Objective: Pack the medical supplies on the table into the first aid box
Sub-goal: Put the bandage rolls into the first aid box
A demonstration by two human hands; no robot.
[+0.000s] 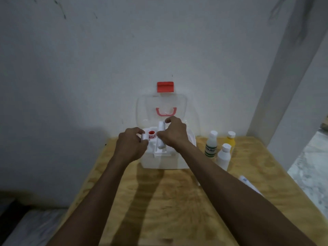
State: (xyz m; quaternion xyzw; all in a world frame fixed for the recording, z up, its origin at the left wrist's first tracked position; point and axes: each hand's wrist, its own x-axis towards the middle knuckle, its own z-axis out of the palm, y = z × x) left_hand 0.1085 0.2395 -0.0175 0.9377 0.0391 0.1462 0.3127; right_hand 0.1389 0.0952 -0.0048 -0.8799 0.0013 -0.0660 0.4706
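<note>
My left hand [132, 143] pinches a small white roll [144, 137] between thumb and fingertips, just over the left edge of the white plastic first aid box [162, 161]. My right hand [174, 133] grips a longer white cylindrical roll [161, 137], fingers at its far end and thumb side near the middle, the roll lying lengthwise above the box's inner white tray [160, 150]. Between my two hands, inside the box, I see one round white item with a red centre [152, 133]; what it is I cannot tell.

The box's clear lid [177, 107] stands open behind it, bearing one pink handle [166, 111] and one red latch [165, 87] at its top edge.

Right of the box stand three bottles, all white-capped: one clear bottle with a green label [211, 145], one yellow bottle [230, 141] and one white bottle [223, 157]. Nearer me than those, one blurred white packet [248, 185] lies partly behind my right forearm. Everything sits on the plywood table [177, 201].
</note>
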